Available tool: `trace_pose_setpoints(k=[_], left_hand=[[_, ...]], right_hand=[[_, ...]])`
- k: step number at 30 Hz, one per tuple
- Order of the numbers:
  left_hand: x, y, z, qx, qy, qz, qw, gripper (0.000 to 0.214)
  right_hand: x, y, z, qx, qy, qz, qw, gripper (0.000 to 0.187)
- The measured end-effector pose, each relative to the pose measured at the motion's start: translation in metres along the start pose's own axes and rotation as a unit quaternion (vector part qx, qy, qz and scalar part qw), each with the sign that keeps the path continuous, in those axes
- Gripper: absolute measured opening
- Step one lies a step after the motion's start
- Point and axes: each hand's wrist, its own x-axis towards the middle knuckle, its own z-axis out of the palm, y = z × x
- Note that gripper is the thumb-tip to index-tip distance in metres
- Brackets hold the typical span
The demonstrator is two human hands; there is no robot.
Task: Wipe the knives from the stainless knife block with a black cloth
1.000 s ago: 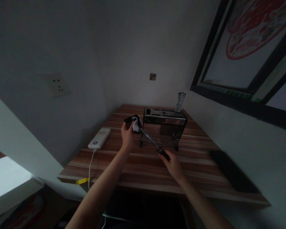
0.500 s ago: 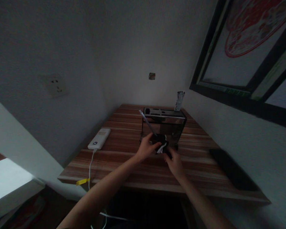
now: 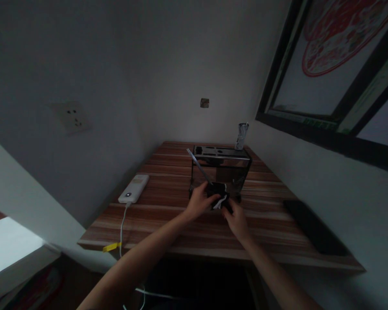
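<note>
My left hand (image 3: 199, 202) is closed on the left side of a small black-and-white bundle (image 3: 218, 192), thumb across its front. My right hand (image 3: 236, 219) grips its lower right edge between thumb and fingers. In the dim light I cannot tell what the bundle is. A thin pale stick (image 3: 198, 165) slants up and left from behind it. Just beyond my hands stands a black-framed rack (image 3: 222, 152) with slots in its top and a see-through front. A crumpled silvery packet (image 3: 241, 136) stands upright at the rack's right end.
A white power bank (image 3: 134, 188) with a white cable (image 3: 121, 228) lies on the left of the wood-grain table (image 3: 171, 234). A yellow tag (image 3: 111, 246) hangs at the front edge. A flat black slab (image 3: 313, 226) lies at right. Walls close in on both sides.
The view has shifted very slightly. Both hands keep their hold on the black-and-white bundle, with hardly any movement between the frames.
</note>
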Motion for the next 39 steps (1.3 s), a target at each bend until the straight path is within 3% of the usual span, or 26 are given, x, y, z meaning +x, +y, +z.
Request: trace_pose_setpoints(k=[8,18,26,33,39], left_hand=[[0.005,0.008,-0.009,-0.021,0.04,-0.01,0.999,0.021],[0.017,0.008,-0.029,-0.119,0.122,-0.008,0.985,0.021],[0.028,0.015,-0.055,-0.17,0.227,0.019,0.959,0.02],[0.035,0.009,-0.07,-0.21,0.318,0.029,0.924,0.024],[0.04,0.003,-0.076,-0.275,0.348,0.049,0.895,0.027]], right_hand=[[0.0,-0.005,0.0,-0.017,0.008,-0.018,1.0,0.021],[-0.001,-0.013,0.003,-0.032,-0.019,0.001,0.999,0.028],[-0.002,-0.007,0.008,-0.039,-0.035,-0.016,0.998,0.029],[-0.003,-0.006,0.008,-0.041,-0.056,-0.017,0.997,0.028],[-0.004,-0.004,0.008,-0.049,-0.07,-0.02,0.996,0.027]])
